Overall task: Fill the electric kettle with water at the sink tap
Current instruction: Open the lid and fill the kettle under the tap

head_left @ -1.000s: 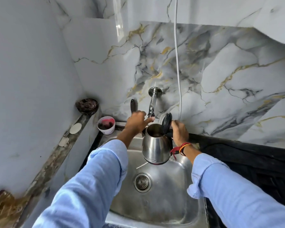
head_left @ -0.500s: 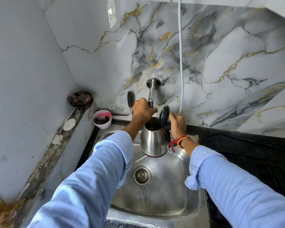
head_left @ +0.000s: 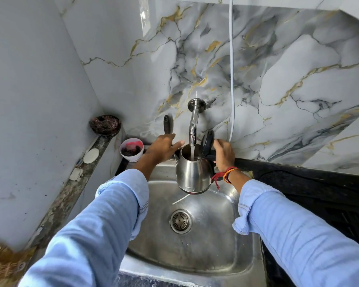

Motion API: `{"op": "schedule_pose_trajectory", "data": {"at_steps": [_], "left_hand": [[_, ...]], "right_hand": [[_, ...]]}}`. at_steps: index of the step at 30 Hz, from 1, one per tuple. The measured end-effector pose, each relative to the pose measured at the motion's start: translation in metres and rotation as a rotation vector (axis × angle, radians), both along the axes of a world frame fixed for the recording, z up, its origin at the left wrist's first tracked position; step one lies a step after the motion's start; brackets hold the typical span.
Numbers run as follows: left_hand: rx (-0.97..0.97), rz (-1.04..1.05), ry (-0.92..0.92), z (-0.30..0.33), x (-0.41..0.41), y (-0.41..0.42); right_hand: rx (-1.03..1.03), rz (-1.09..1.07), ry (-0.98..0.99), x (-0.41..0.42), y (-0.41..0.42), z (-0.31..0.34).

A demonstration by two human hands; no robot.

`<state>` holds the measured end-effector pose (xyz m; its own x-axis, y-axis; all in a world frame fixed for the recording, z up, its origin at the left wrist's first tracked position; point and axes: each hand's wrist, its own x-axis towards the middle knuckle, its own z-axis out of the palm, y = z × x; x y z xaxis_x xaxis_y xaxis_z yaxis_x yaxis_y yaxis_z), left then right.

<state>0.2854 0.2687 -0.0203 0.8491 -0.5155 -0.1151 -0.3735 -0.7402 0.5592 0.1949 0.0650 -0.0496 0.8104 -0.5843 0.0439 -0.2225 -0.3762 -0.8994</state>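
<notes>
A steel electric kettle [head_left: 193, 175] hangs over the steel sink [head_left: 207, 247], its black lid [head_left: 207, 140] flipped open. My right hand [head_left: 224, 155] grips its black handle. The chrome tap [head_left: 193, 125] juts from the marble wall, and a stream of water runs from its spout into the kettle's mouth. My left hand [head_left: 164, 149] hovers just left of the tap, fingers spread toward the spout, holding nothing.
A white cup [head_left: 131, 149] with dark residue stands at the sink's back left corner, below a dark scrubber [head_left: 105, 124] on a narrow ledge [head_left: 71, 187]. A white cable [head_left: 232, 79] hangs down the wall. Black counter [head_left: 311, 183] lies to the right. The sink drain [head_left: 181, 221] is below the kettle.
My left hand has come off the tap and drawn back to the left. Water now flows into the kettle. The kettle stays under the spout.
</notes>
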Motion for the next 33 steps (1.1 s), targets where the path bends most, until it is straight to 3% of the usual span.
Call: {"op": "schedule_pose_trajectory", "data": {"at_steps": [7,33], "left_hand": [[0.230,-0.112,-0.277,-0.014,-0.008,0.005],[0.216,-0.150,-0.311,-0.008,-0.002,-0.009]], "right_hand": [[-0.018,0.007,-0.022,-0.002,-0.003,0.004],[0.002,-0.021,-0.046,-0.003,-0.007,0.008]]}}
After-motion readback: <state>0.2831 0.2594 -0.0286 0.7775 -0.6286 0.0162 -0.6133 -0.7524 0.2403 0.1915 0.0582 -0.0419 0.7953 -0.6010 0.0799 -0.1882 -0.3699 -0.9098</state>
